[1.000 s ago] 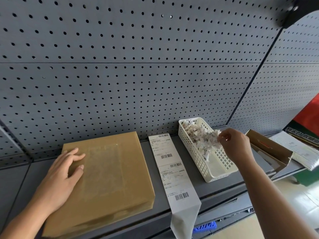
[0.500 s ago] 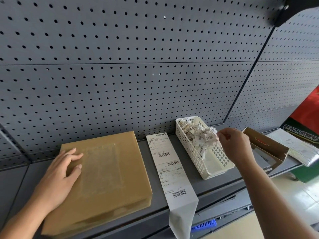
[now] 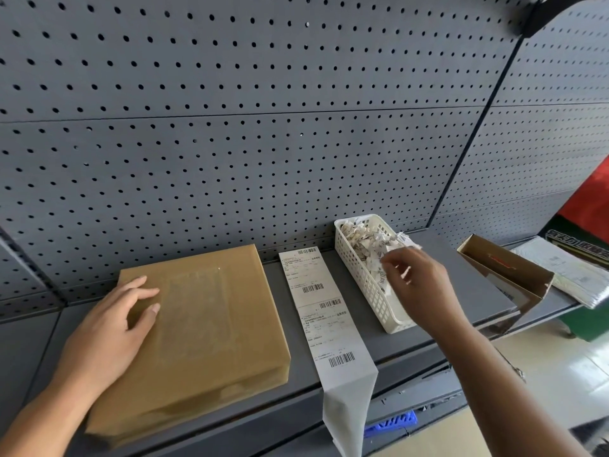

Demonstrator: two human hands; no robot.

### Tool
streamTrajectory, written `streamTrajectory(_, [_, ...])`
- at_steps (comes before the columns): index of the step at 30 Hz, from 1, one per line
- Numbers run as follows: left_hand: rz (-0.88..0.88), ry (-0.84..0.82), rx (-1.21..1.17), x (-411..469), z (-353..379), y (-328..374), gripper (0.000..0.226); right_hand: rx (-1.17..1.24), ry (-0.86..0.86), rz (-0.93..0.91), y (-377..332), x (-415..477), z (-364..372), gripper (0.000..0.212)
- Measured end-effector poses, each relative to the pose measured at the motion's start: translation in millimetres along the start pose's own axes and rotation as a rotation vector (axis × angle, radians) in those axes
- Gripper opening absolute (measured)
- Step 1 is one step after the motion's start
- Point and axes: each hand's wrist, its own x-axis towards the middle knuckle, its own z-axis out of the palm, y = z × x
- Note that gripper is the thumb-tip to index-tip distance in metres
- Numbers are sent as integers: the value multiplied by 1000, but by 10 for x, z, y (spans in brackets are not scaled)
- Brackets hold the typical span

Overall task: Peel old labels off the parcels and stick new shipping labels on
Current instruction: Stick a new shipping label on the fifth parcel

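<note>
Brown parcel point(image 3: 204, 328) lies flat on the grey shelf point(image 3: 395, 347), its near edge close to the shelf's front lip. The left hand point(image 3: 108, 328) rests on it, fingers straight. Just beside it, a strip of new labels point(image 3: 323, 321) runs from the pegboard point(image 3: 230, 143) and hangs over the lip. The white basket point(image 3: 365, 288) holds label scraps point(image 3: 364, 239). The right hand point(image 3: 420, 288) hovers there, blurred, grip unclear. Bare shelf separates the basket from an open cardboard box point(image 3: 507, 275).
</note>
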Motion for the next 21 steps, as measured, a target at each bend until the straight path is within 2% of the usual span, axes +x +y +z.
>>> streamTrajectory(3, [42, 20, 23, -35, -15, 72, 14, 44, -142, -67, -128, -214, 187, 10])
streamTrajectory(5, [69, 34, 29, -80, -5, 140, 19, 54, -274, -89, -168, -360, 347, 13])
streamTrajectory(8, [93, 32, 0, -179, 54, 276, 24, -22, -462, -22, -122, -572, 626, 36])
streamTrajectory(11, [114, -4, -50, -306, 125, 430, 22, -177, -546, 107, -71, -722, 836, 65])
streamTrajectory(15, [147, -71, -50, -449, 223, 611, 23, -276, -527, 200, -70, -754, 973, 84])
streamTrajectory(21, [165, -122, -101, -535, 380, 783, 16, -149, -440, 302, -95, -580, 1104, 85])
